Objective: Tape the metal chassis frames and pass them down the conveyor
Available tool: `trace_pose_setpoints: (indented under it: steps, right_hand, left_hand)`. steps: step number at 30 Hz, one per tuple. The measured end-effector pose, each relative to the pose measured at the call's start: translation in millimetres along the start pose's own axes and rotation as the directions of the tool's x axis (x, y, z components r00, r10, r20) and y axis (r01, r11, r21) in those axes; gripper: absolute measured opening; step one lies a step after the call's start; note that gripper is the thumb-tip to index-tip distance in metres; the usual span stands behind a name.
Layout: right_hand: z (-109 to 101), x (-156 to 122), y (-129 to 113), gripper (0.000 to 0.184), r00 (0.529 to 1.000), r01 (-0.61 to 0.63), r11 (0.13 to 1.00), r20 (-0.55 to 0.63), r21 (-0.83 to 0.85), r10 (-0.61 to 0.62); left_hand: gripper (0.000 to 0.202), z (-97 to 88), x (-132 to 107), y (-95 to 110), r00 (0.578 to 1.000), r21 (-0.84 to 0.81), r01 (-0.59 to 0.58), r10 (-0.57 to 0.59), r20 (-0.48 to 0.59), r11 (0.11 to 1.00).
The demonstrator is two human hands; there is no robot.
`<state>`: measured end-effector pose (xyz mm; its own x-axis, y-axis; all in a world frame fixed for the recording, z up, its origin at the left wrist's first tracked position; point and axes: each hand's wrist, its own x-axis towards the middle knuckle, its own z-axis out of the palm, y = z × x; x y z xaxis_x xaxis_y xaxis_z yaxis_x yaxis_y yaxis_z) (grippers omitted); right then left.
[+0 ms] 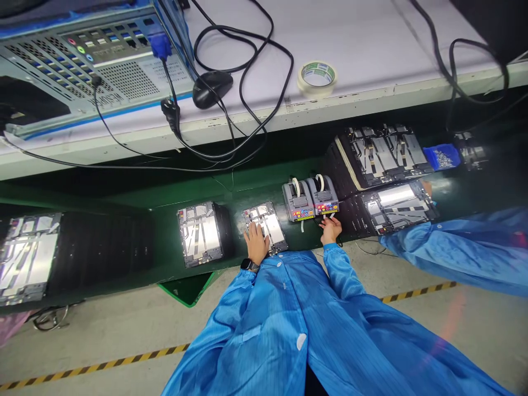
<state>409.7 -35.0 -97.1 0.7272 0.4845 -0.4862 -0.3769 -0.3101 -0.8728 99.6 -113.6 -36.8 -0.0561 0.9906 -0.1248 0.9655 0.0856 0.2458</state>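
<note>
My left hand (256, 243) lies with its fingers spread on an opened tablet-like device (275, 226), its silver plates and dark circuit parts facing up. A dark watch is on that wrist. To the right of the device stand two grey automatic tape dispensers (297, 201) with white tape rolls and lit red displays. My right hand (330, 230) is at the front of the right dispenser (322, 193), thumb and fingers closed on a short white strip of tape (332, 216). Another strip (302, 226) hangs from the left dispenser.
Left of me sit a stack of similar devices (200, 234) and a further one (28, 258). At right are stacked devices (388, 154), a blue tray of small parts (443, 157) and a co-worker's blue sleeve (454, 247). A shelf above holds a computer (124, 77), cables and tape roll (317, 77).
</note>
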Motion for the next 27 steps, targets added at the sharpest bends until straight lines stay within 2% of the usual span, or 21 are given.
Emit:
trace_pose_setpoints:
  steps: [5, 12, 17, 22, 25, 27]
  right_hand:
    - [2, -2, -1, 0.040, 0.999, 0.022, 0.998, -0.039, -0.051, -0.024]
    - [5, -4, -1, 0.042, 0.998, 0.065, 0.996, -0.008, -0.061, -0.066]
    - [14, -6, -2, 0.042, 0.994, 0.062, 0.996, -0.090, -0.062, -0.068]
    - [15, -18, 3, 0.044, 0.979, 0.133, 0.979, -0.134, -0.154, -0.154]
    - [1, -36, 4, 0.048, 0.973, 0.201, 0.967, -0.086, -0.157, -0.216]
    - [-9, -54, 0, 0.050, 0.950, 0.311, 0.936, 0.031, -0.164, -0.311]
  left_hand:
    - [0.062, -2.3, 0, 0, 1.000, 0.001, 0.009, -0.009, 0.016, 1.000]
    - [0.062, -3.7, 0, -1, 1.000, -0.028, 0.004, -0.004, 0.011, 1.000]
    - [0.062, -2.4, -1, -1, 1.000, -0.021, 0.001, -0.001, 0.013, 1.000]
    - [0.061, 1.3, -1, -4, 1.000, -0.046, -0.009, 0.009, -0.012, 0.999]
    - [0.057, 2.6, -2, -7, 0.999, -0.088, -0.005, 0.002, -0.032, 0.996]
    - [0.051, 1.4, -1, -8, 0.999, -0.130, -0.001, -0.005, -0.052, 0.992]
